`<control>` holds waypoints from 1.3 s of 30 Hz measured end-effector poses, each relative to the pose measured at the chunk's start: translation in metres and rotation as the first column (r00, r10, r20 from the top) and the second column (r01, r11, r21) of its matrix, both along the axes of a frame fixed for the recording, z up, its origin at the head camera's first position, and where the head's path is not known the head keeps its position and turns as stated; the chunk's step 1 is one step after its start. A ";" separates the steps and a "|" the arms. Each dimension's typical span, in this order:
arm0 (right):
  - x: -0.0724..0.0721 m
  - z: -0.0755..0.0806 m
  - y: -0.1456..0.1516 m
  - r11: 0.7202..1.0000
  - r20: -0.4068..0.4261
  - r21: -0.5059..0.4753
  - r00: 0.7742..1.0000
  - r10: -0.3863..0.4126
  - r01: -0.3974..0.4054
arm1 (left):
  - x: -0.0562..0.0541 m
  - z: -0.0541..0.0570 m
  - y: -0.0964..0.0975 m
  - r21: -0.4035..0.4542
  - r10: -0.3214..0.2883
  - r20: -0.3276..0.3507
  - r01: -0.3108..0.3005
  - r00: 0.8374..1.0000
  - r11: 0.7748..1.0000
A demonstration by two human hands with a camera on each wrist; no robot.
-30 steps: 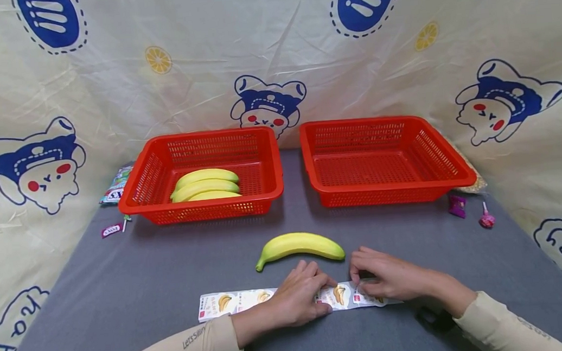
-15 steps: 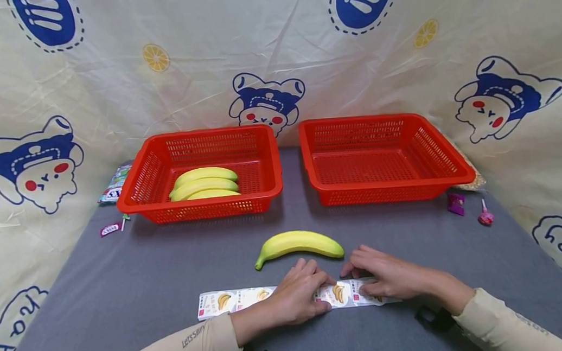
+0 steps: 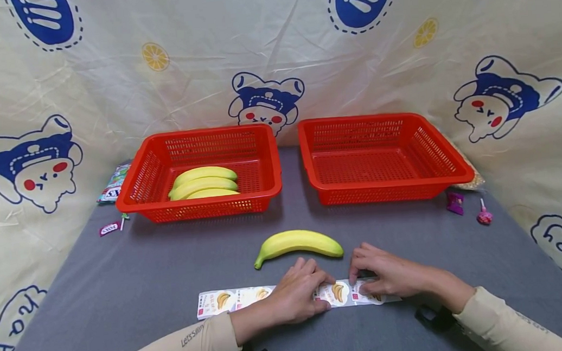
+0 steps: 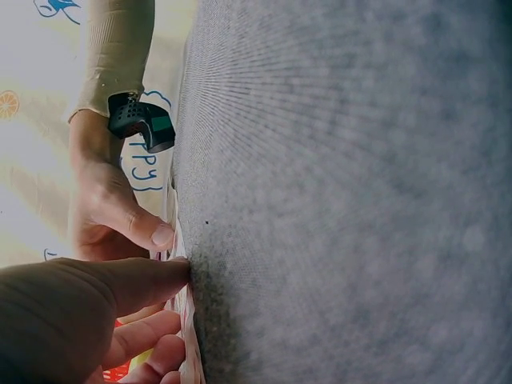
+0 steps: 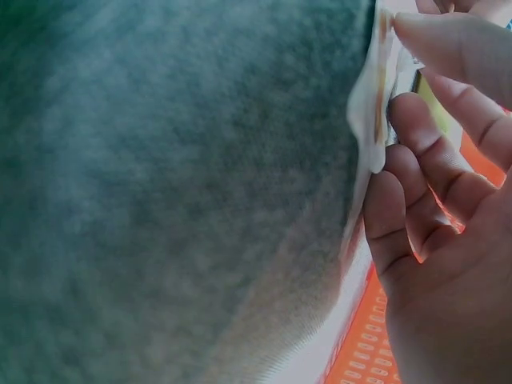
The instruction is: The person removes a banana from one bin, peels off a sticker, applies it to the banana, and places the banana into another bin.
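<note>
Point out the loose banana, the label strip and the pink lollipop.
Loose banana (image 3: 299, 242): head view, middle of its peel.
Label strip (image 3: 244, 297): head view, its left stretch.
Pink lollipop (image 3: 484, 217): head view, its candy end.

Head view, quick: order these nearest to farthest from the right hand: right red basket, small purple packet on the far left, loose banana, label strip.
1. Label strip: under the right hand, touching it.
2. Loose banana: just beyond the strip, to the hand's left.
3. Right red basket: straight ahead, farther back.
4. Small purple packet: far left, farthest of the four.
</note>
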State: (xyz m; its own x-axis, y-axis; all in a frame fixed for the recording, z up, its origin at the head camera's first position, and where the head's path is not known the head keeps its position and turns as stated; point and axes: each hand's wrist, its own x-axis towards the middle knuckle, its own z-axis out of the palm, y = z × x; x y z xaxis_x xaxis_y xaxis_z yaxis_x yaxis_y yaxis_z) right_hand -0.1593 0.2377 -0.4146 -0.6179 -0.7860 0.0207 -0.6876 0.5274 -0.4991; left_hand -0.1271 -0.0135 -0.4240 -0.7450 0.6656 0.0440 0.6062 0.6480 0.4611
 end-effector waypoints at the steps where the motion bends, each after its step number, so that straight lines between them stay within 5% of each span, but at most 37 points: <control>1: 0.000 0.000 0.000 1.000 -0.013 -0.010 1.000 0.007 -0.007 | 0.000 0.000 0.000 0.002 0.000 0.001 0.000 1.000 1.000; 7: -0.001 0.002 0.001 0.999 -0.027 -0.031 0.999 0.019 -0.020 | 0.000 -0.001 0.000 0.012 -0.001 -0.029 0.001 1.000 1.000; 12: 0.003 0.009 0.007 1.000 0.041 -0.026 0.999 -0.009 0.010 | 0.000 -0.001 0.001 0.011 0.003 -0.050 -0.003 0.999 1.000; 26: 0.023 0.056 0.038 0.986 0.145 -0.139 0.987 -0.072 0.092 | 0.001 -0.001 0.000 -0.006 0.013 -0.008 -0.013 1.000 1.000; 39: 0.038 0.095 0.036 0.973 0.042 -0.217 0.996 -0.075 0.082 | 0.001 0.000 0.001 -0.004 0.010 -0.037 -0.010 0.999 1.000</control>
State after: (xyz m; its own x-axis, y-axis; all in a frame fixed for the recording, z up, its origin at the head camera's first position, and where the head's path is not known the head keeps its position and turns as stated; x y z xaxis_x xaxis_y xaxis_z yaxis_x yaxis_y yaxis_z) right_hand -0.1212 0.2739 -0.3192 -0.6808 -0.7136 0.1649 -0.6293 0.4547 -0.6303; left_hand -0.1261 -0.0130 -0.4239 -0.7498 0.6581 0.0691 0.6160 0.6560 0.4361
